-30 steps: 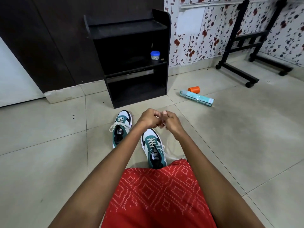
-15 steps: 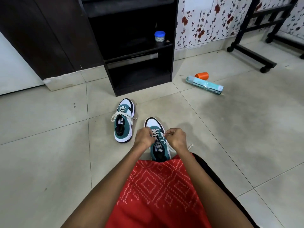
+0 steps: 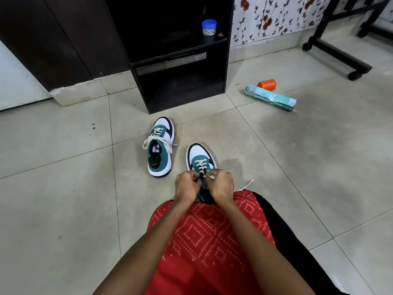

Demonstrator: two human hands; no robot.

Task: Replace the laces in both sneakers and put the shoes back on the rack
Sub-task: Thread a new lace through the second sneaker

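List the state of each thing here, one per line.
Far sneaker: on floor, laced, untied.
Near sneaker: on floor, lace held at the top.
Left hand: gripping lace.
Right hand: pinching lace.
Rack: upright, holds jar.
Jar: upright, lid on.
Orange cup: on its side.

The left forearm (image 3: pixel 153 241) and right forearm (image 3: pixel 255 241) rise from the bottom edge, converging at frame centre. The left hand (image 3: pixel 187 186) and right hand (image 3: pixel 222 187) sit knuckles-up, almost touching. Their curled fingers pinch the lace (image 3: pixel 211 177).
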